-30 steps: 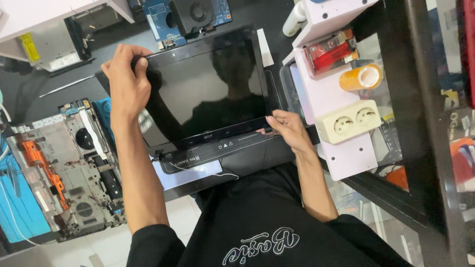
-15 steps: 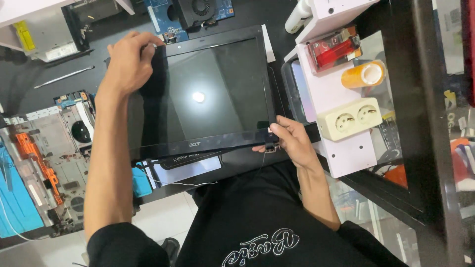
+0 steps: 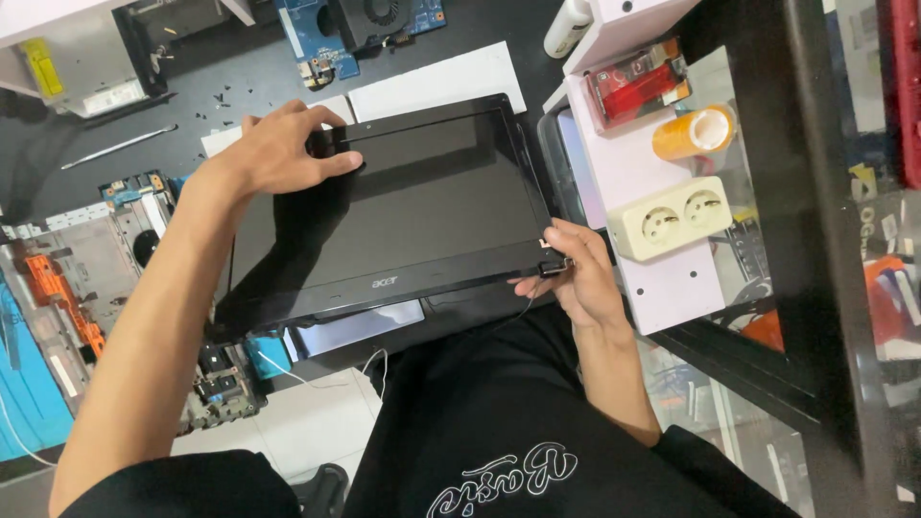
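Note:
A black laptop screen panel [image 3: 422,206] lies nearly flat over the desk edge, glass facing up. My left hand [image 3: 283,149] grips its far left corner, thumb on the glass and fingers over the bezel. My right hand [image 3: 576,273] pinches the near right corner at the hinge, where a thin dark cable hangs down. Both hands hold the same panel.
An opened laptop base [image 3: 86,288] with orange parts lies at left. A circuit board with a fan [image 3: 369,24] and white paper [image 3: 436,82] sit behind the panel. At right, a white shelf [image 3: 662,278] carries a double wall socket [image 3: 672,216], an orange tape roll [image 3: 696,132] and a red box [image 3: 638,82].
The screen panel has been tilted down from a raised angle to nearly flat. My left hand moved with its corner toward the middle; my right hand stayed at the hinge corner.

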